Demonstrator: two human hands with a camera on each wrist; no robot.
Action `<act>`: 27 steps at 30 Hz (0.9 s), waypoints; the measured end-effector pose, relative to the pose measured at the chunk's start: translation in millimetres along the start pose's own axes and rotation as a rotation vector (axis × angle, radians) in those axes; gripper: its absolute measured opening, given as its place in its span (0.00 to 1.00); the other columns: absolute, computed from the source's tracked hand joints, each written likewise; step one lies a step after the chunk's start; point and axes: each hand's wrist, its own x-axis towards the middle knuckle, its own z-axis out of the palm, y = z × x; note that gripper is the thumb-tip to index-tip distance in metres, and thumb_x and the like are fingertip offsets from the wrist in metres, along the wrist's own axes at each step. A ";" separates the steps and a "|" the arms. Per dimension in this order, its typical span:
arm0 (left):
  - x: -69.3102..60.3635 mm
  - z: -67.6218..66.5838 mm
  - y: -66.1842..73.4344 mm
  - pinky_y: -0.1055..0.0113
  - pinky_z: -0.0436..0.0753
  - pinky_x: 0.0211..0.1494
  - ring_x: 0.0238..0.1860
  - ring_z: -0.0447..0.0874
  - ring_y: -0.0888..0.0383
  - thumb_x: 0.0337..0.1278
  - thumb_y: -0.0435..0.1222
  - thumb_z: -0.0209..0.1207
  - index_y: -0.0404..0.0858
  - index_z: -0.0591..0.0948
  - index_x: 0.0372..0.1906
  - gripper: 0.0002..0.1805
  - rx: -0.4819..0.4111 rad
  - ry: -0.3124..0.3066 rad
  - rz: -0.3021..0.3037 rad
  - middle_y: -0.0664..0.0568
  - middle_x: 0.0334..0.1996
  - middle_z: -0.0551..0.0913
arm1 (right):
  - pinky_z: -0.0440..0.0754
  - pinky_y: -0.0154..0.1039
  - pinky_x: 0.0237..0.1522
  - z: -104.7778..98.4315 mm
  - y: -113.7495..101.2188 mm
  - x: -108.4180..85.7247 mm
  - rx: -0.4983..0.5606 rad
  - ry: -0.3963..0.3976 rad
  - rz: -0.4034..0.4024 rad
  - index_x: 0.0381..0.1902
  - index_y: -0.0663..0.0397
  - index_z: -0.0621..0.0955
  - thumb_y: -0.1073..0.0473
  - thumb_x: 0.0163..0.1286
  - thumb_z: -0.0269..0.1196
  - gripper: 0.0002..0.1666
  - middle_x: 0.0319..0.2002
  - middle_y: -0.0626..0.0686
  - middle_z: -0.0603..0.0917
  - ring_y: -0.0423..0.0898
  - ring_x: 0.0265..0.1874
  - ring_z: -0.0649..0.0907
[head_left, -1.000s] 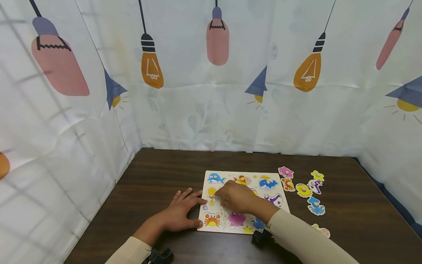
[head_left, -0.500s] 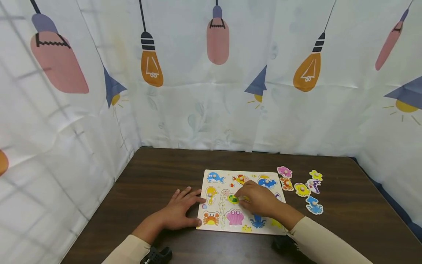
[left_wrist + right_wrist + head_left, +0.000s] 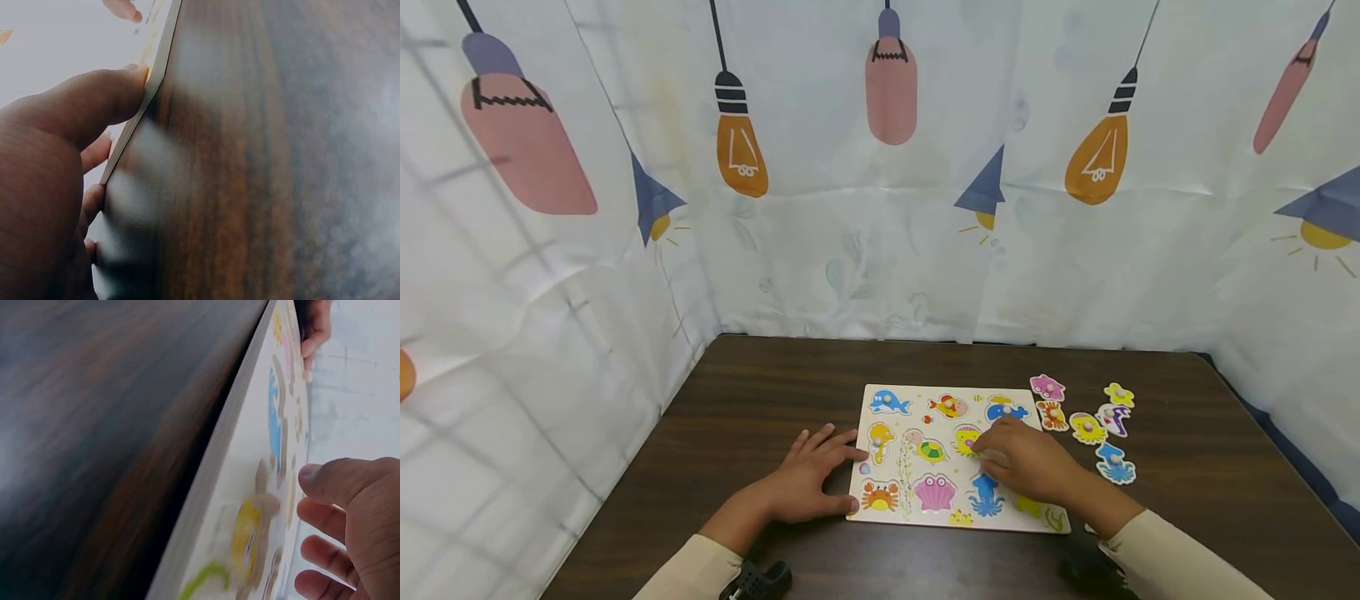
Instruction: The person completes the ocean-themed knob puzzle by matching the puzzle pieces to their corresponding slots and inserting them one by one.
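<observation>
A cream puzzle board (image 3: 913, 518) with sea animal pictures lies on the table. My left hand (image 3: 808, 483) rests at its left side, fingers spread; in the left wrist view the thumb (image 3: 112, 94) presses the board's corner. Over the right part of the board is my right hand (image 3: 1033, 462), its fingertips near the yellow sea animal (image 3: 965, 438). In the right wrist view its thumb and fingers are apart and hold nothing. Knobs show on the seahorse (image 3: 880, 442) and the red fish (image 3: 949, 406). The hand covers part of the board's right side.
Right of the board lie several loose puzzle pieces: a pink fish (image 3: 1047, 387), an orange crab (image 3: 1052, 416), a yellow piece (image 3: 1087, 428), a star (image 3: 1119, 395), a purple piece (image 3: 1113, 419) and a blue squid (image 3: 1115, 464). A printed curtain (image 3: 887, 267) stands behind the table.
My right hand has moved right across the board, from the seahorse past the turtle to the right part. The left hand has stayed in place at the board's edge.
</observation>
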 end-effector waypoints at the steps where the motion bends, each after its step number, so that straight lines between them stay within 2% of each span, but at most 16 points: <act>1: -0.2 0.0 -0.1 0.31 0.37 0.75 0.81 0.43 0.40 0.60 0.64 0.63 0.57 0.73 0.72 0.37 0.002 -0.002 -0.003 0.55 0.80 0.58 | 0.84 0.47 0.52 -0.5 2.2 -2.4 -0.002 0.007 0.001 0.48 0.40 0.90 0.51 0.64 0.74 0.14 0.45 0.37 0.85 0.42 0.53 0.80; 9: -0.5 -0.1 0.9 0.32 0.38 0.75 0.81 0.43 0.40 0.60 0.63 0.64 0.57 0.73 0.72 0.37 0.002 -0.005 -0.010 0.55 0.80 0.58 | 0.85 0.46 0.48 -7.2 19.3 -22.3 -0.018 0.052 0.011 0.48 0.40 0.89 0.52 0.64 0.74 0.14 0.44 0.37 0.84 0.41 0.49 0.81; 15: 0.0 -0.1 1.4 0.32 0.37 0.75 0.81 0.43 0.40 0.60 0.63 0.64 0.58 0.73 0.72 0.37 0.010 -0.007 -0.011 0.56 0.80 0.58 | 0.85 0.44 0.46 -12.9 31.3 -36.5 -0.021 0.048 0.024 0.48 0.43 0.89 0.53 0.64 0.75 0.15 0.42 0.37 0.84 0.40 0.45 0.79; 23: 0.8 0.6 -0.9 0.33 0.36 0.76 0.81 0.42 0.41 0.60 0.64 0.63 0.58 0.72 0.72 0.37 0.009 -0.010 -0.010 0.56 0.80 0.57 | 0.84 0.51 0.50 -20.2 42.9 -55.0 -0.031 0.059 0.034 0.48 0.42 0.89 0.55 0.62 0.76 0.15 0.46 0.39 0.85 0.47 0.51 0.82; 27: 0.7 0.6 -2.0 0.33 0.36 0.75 0.81 0.42 0.41 0.60 0.64 0.63 0.58 0.72 0.73 0.37 0.008 -0.011 -0.009 0.56 0.80 0.57 | 0.85 0.50 0.48 -21.2 49.3 -62.3 -0.034 0.047 0.047 0.47 0.41 0.89 0.55 0.62 0.76 0.15 0.45 0.39 0.85 0.47 0.50 0.83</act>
